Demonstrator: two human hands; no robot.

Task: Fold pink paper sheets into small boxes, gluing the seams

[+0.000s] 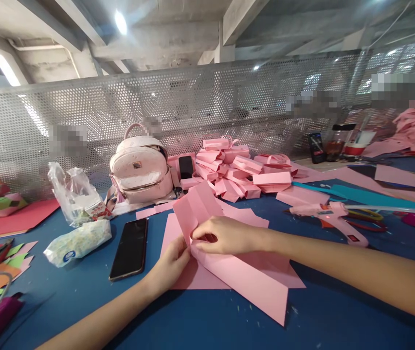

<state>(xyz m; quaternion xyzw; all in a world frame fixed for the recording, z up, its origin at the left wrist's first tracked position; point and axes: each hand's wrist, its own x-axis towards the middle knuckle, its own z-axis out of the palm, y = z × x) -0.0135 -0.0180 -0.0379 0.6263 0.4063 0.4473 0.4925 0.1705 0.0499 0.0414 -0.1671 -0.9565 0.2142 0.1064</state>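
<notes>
Left hand point(172, 260) and right hand point(225, 236) met near the centre of the frame, both closed on one folded pink paper point(249, 283). The left thumb and fingers pinched its near edge; the right fingers were curled, their tips at the fold. One part of the paper rose tilted toward the upper middle, and a long strip ran to the lower right. Pink sheets point(200, 279) lay beneath it on the blue table point(64, 291). A black phone point(129, 249) lay face up left of centre, with a soft white packet point(78, 243) just beside it. A pale pink backpack point(141, 167) stood above these, left of a heap of folded pink pieces point(237, 176) in the upper middle. A pink glue gun point(333, 218) lay right of centre, its nozzle pointing left, near a teal strip point(382, 198). Coloured paper scraps point(17, 262) were spread at the left edge. A perforated metal screen point(192, 102) crossed the upper frame behind the table.
</notes>
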